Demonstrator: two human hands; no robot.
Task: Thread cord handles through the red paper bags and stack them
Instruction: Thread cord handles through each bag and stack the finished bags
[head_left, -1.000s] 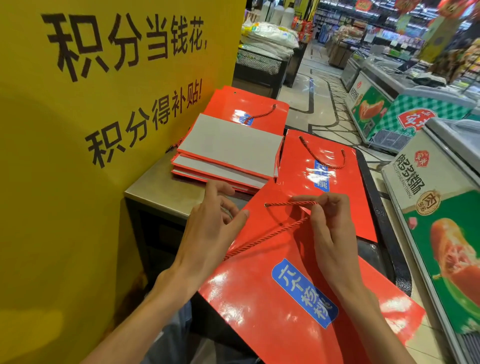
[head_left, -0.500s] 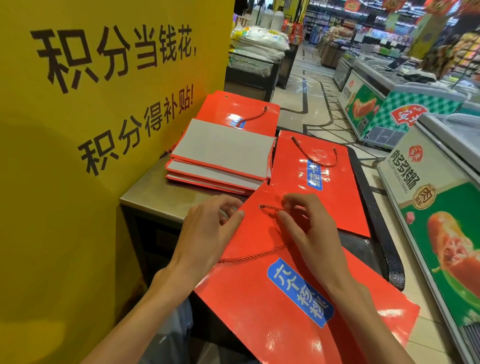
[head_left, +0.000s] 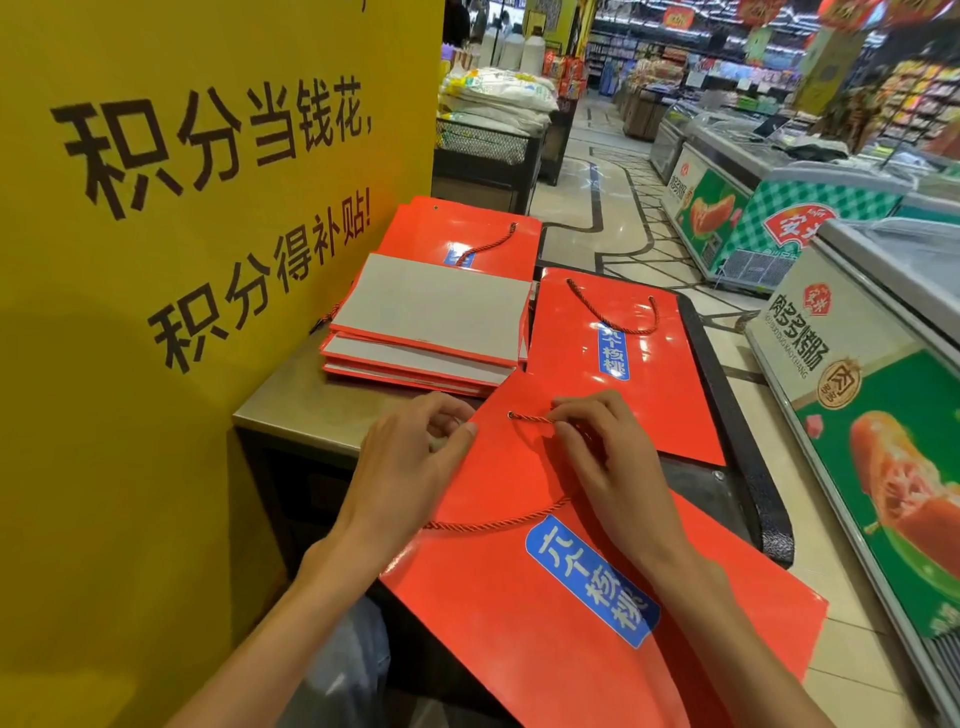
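From the head camera, a flat red paper bag (head_left: 519, 597) lies tilted across the near edge of the steel worktop (head_left: 291, 410), its lower part hanging out past the edge toward the person. A blue label with white characters sits on its face. Near the bag's top edge is a small metal-ringed hole (head_left: 510, 414), and a twisted red cord (head_left: 498, 522) runs from that hole to the fingers, then loops down and left across the bag's face to its left edge.

The right hand (head_left: 613, 467) rests on the bag, its grip narrow: thumb and forefinger pinch the cord just beside the hole. The left hand (head_left: 400, 467) sits at the bag's upper left edge with fingers curled; its thumb lies on the red face, and the other fingers bend over the edge, so it appears to hold the bag there.

Behind, a second red bag (head_left: 623, 395) lies flat with a cord handle (head_left: 613, 312) already looped through its top. To its left is a stack of bags (head_left: 431, 332), grey undersides showing, resting on another red bag (head_left: 467, 228) whose cord shows at the far end.

A yellow sign wall (head_left: 182, 260) with black characters stands along the left. Chest freezers (head_left: 857, 364) line the aisle on the right.
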